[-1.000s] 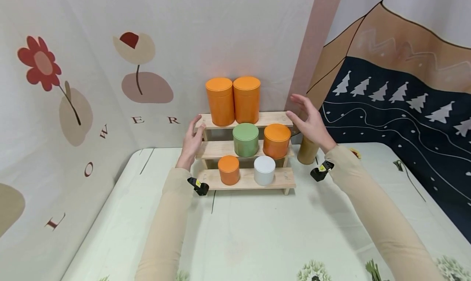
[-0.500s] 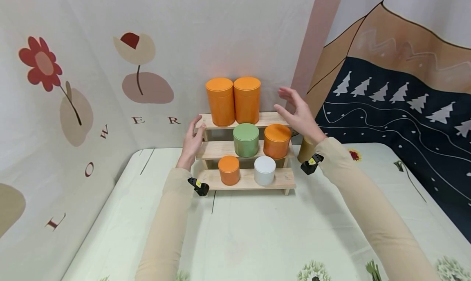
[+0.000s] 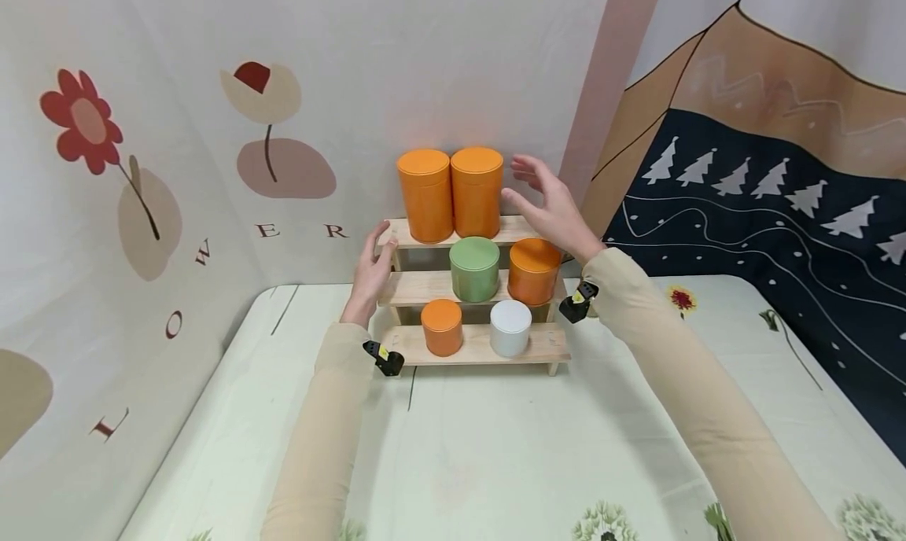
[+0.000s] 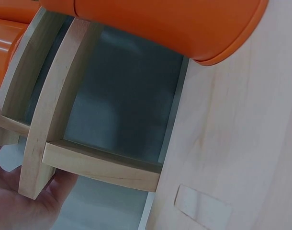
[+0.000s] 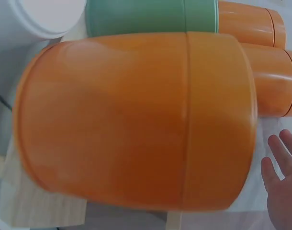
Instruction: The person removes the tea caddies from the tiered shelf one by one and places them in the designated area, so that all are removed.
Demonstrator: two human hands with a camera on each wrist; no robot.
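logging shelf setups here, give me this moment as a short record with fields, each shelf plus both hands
rack: pale wooden three-tier stand
top shelf: two tall orange lidded cylinders, side by side
middle shelf: green lidded cylinder, left; medium orange lidded cylinder, right
bottom shelf: small orange cylinder, left; small white cylinder, right
left hand: holds the stand's left end
right hand: holds nothing; beside the right tall cylinder
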